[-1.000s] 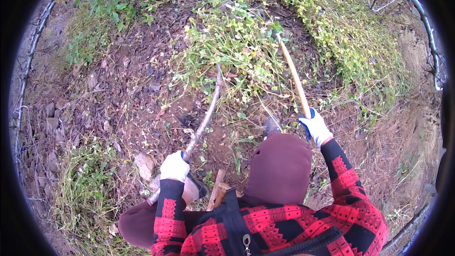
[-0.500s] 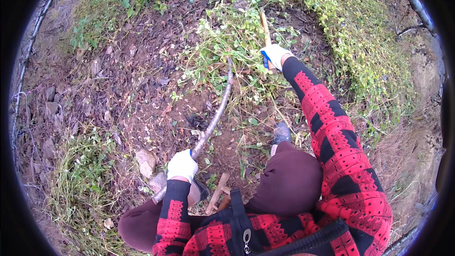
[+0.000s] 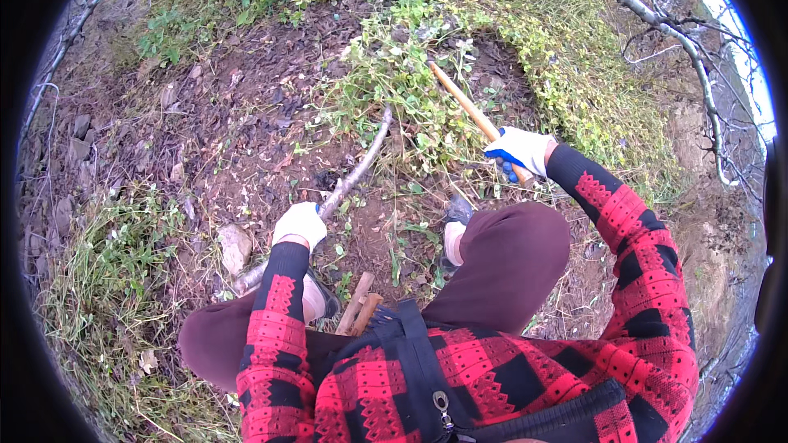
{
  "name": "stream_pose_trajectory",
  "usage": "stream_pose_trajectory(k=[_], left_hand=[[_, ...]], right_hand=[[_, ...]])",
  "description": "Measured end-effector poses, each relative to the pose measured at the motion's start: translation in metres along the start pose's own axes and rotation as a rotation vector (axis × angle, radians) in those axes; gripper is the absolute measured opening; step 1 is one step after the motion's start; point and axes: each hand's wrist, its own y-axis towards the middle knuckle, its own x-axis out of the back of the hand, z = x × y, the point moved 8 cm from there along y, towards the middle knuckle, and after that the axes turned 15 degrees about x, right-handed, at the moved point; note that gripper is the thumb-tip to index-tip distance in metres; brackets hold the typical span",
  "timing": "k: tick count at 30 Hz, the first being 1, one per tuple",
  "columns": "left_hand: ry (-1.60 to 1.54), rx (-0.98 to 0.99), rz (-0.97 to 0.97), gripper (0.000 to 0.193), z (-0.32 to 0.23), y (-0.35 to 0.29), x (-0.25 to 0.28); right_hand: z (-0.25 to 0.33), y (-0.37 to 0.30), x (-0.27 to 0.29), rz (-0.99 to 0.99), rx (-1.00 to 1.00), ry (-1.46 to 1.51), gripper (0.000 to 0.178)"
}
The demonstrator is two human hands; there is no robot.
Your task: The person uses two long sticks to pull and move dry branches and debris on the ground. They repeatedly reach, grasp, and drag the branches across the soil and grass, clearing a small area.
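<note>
My left hand [image 3: 300,226], in a white work glove, is wrapped round a crooked grey branch [image 3: 361,166]. The branch runs from beside my left knee up to the edge of a heap of cut green weeds [image 3: 402,82], its tip against the leaves. My right hand [image 3: 521,152], in a white and blue glove, grips the lower end of a light wooden handle [image 3: 468,104]. That handle slants up and left to the weeds; whatever head or blade it has cannot be made out.
Pale stones [image 3: 235,248] lie left of my left hand. Short wooden pieces [image 3: 359,308] show between my legs, near my waist. Grass clumps [image 3: 115,254] grow at left, a leafy green bank [image 3: 574,74] at right. Bare branches [image 3: 648,12] hang at the upper right.
My right hand has drawn back toward me and to the right, tilting the wooden handle leftward. My left hand and the branch have shifted slightly up and left as the view moved.
</note>
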Motion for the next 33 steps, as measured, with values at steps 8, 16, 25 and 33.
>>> stream_pose_trajectory(k=[8,16,25,33], left_hand=[[0.107,0.084,0.059,0.038,0.115,-0.082,0.091],[0.295,0.153,0.145,0.040,0.163,-0.147,0.094],[0.311,0.093,0.051,0.032,0.139,-0.129,0.085],[0.236,0.015,-0.020,0.028,0.129,-0.112,0.077]], right_hand=[[0.068,-0.072,-0.105,0.137,0.217,-0.191,0.035],[0.019,-0.121,-0.216,0.264,0.427,-0.743,0.052],[0.017,-0.102,-0.162,-0.077,0.124,0.185,0.032],[0.055,-0.031,-0.133,-0.533,0.367,0.378,0.031]])
